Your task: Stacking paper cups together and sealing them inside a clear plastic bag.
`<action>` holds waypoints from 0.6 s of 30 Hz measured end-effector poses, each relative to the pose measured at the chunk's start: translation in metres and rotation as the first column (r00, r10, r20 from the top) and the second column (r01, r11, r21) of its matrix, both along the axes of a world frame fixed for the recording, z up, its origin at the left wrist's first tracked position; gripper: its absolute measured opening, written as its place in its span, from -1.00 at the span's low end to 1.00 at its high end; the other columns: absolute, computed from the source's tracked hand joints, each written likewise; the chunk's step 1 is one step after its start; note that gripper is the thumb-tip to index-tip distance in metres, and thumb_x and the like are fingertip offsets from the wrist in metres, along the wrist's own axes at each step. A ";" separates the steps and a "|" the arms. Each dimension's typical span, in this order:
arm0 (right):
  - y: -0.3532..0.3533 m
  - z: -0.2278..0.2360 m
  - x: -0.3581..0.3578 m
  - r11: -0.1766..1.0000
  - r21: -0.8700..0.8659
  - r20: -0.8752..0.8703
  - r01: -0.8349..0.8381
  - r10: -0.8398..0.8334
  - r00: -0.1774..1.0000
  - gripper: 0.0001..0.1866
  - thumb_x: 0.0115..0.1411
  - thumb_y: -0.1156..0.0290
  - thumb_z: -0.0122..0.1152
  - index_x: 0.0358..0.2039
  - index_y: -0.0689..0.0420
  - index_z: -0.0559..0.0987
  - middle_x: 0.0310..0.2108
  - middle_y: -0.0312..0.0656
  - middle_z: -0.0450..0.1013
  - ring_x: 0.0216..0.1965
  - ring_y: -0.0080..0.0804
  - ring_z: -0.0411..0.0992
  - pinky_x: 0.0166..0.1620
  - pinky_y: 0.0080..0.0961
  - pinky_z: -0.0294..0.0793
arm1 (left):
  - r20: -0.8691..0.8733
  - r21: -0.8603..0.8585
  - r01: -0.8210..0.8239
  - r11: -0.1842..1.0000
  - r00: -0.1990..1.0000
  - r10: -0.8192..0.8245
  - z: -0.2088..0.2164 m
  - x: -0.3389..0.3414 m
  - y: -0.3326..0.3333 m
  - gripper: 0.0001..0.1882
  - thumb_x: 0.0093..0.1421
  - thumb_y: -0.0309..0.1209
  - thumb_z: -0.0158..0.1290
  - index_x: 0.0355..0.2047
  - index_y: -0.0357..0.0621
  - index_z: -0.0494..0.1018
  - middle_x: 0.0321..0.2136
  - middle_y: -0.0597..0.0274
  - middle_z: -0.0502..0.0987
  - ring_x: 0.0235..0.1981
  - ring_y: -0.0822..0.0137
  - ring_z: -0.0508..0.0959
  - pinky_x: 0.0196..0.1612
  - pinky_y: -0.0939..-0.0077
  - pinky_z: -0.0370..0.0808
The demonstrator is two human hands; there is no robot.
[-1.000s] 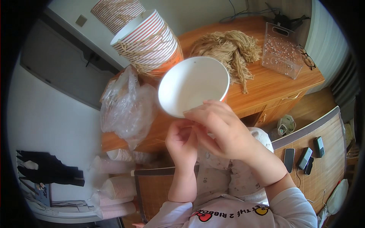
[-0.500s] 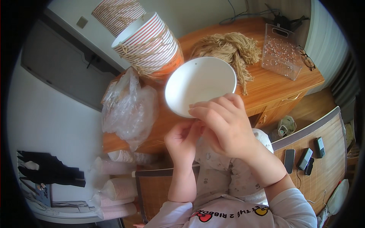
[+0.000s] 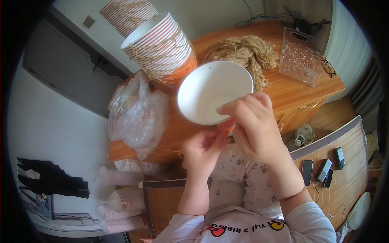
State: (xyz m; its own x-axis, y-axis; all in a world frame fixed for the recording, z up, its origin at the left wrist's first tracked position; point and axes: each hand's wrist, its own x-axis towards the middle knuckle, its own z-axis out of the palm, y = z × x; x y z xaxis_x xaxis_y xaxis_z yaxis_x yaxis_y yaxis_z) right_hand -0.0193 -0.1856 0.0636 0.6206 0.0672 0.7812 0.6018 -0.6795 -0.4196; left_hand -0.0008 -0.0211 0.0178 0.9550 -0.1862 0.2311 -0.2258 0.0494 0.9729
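R hand (image 3: 255, 125), bent at the knuckles, has its fingertips close together over the near-R rim of a white-lined paper bucket (image 3: 214, 89); L hand (image 3: 202, 150) has thumb & fingers gathered by the outer wall, just under that rim. Can't tell if either pinches the wall or sth. thin.

Room, placed by the bucket: pale wall (image 3: 56, 117) far L, w/ a dark door (image 3: 60, 77); pale curtain (image 3: 346, 44) far R. Main surface: wood-grain desk (image 3: 291, 97), beyond bucket & to both sides. Lower, R & nearer the wearer: woven mat (image 3: 344, 186) w/ dark border. Just beyond-L of bucket: tall striped bucket stack (image 3: 160, 44) wound w/ twine; a 2nd stack (image 3: 127, 18) behind. Low L, nearer wearer: bagged pinkish cup stacks (image 3: 127, 200). L of bucket: crumpled clear plastic bag (image 3: 139, 117). Directly beyond, partly hidden by it: tan twine heap (image 3: 247, 48). Farther R: clear bin (image 3: 300, 60) w/ tiny pale bits, then glasses (image 3: 327, 65). Low R, on mat: dark phone (image 3: 307, 172).

Bucket itself: tilted, mouth toward wearer, small dark spot (image 3: 210, 68) near its far rim. It's directly ahead of both hands; a bit of orange outer wall shows b/w them.
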 end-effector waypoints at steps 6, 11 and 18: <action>0.002 0.000 0.000 0.997 -0.072 0.007 0.000 0.001 1.000 -0.64 -0.16 0.58 0.19 -0.26 0.06 0.50 -0.37 -0.30 0.47 -0.21 -0.32 0.43 -0.01 -0.28 0.26 | -0.044 -0.007 0.037 0.999 0.998 -0.037 0.007 0.006 0.003 -0.87 0.22 -0.53 0.18 -0.37 -0.41 0.56 -0.46 0.20 0.62 -0.46 0.51 0.58 -0.37 0.66 0.53; 0.002 -0.001 0.002 0.995 -0.102 0.049 -0.013 0.018 0.999 -0.68 -0.12 0.53 0.22 -0.27 0.05 0.49 -0.36 -0.32 0.49 -0.23 -0.32 0.45 -0.02 -0.27 0.27 | -0.020 -0.007 -0.033 0.999 0.999 0.032 0.016 0.003 -0.007 -0.88 0.23 -0.53 0.17 -0.34 -0.41 0.57 -0.46 0.22 0.62 -0.46 0.53 0.56 -0.33 0.65 0.51; 0.011 0.004 0.001 0.987 -0.149 -0.044 -0.061 0.055 0.998 -0.77 -0.04 0.50 0.18 -0.31 0.07 0.45 -0.41 -0.25 0.47 -0.27 -0.24 0.47 -0.02 -0.23 0.29 | 0.070 0.083 -0.142 0.986 0.988 0.137 0.004 0.005 -0.004 -0.88 0.22 -0.52 0.19 -0.33 -0.39 0.57 -0.48 0.24 0.62 -0.45 0.55 0.55 -0.33 0.66 0.47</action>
State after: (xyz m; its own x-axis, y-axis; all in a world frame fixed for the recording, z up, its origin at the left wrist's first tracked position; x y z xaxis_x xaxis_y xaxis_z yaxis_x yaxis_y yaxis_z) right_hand -0.0185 -0.1746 0.0672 0.6423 0.2183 0.7347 0.6270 -0.7010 -0.3398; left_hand 0.0040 -0.0250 0.0218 0.9567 -0.0745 0.2815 -0.2867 -0.0714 0.9553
